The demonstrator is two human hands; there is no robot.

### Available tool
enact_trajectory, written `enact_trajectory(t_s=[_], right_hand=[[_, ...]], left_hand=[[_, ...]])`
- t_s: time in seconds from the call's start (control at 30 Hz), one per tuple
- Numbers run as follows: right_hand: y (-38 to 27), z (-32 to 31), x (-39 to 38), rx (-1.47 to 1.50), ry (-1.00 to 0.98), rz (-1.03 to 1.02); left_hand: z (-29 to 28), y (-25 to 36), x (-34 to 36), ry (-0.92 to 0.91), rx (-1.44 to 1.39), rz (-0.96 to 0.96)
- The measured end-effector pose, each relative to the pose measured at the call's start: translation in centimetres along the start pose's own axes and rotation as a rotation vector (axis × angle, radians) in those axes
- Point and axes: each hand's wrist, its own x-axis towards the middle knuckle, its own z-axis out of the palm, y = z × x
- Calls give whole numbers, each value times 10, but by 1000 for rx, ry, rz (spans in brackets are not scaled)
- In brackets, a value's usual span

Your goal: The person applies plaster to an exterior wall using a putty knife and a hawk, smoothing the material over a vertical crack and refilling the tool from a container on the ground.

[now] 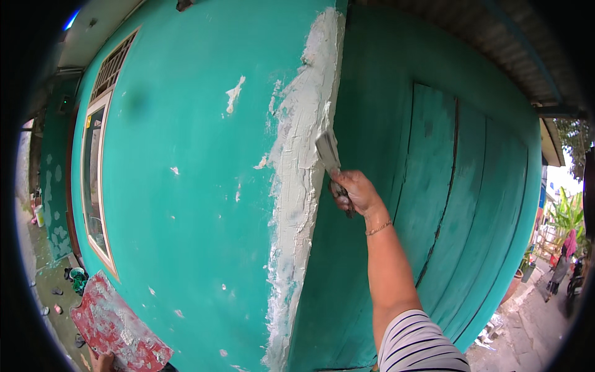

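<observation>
My right hand (354, 191) is wrapped round the handle of a putty knife (328, 149), raised to the outer corner of a green wall (192, 149). The blade is at the edge of a long band of white putty (296, 167) running down that corner. At the lower left, my left hand (102, 361) grips the bottom edge of a red board (121, 325) smeared with whitish putty. Only a few of its fingers show. Small white patches dot the wall left of the band.
A framed window (94, 173) is set in the wall at the left. Round the corner are green door panels (434, 180). A green container (77, 279) and shoes (57, 291) lie on the floor at lower left. Far right, a person (561, 263) is on a paved lane (527, 335) near plants.
</observation>
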Motion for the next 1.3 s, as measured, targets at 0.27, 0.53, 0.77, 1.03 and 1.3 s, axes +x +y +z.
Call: enact_trajectory(t_s=[0.27, 0.53, 0.77, 1.03, 1.3], right_hand=[[53, -12, -81, 108, 310, 133], [-26, 20, -24, -177, 99, -135], [3, 30, -15, -8, 112, -56], [55, 14, -69, -7, 257, 201], [12, 47, -90, -58, 256, 11]], left_hand=[[-17, 13, 1, 16, 17, -26], [20, -12, 20, -192, 38, -131], [25, -1, 17, -179, 91, -129], [-5, 18, 26, -441, -54, -1], [-4, 28, 38, -31, 74, -143]])
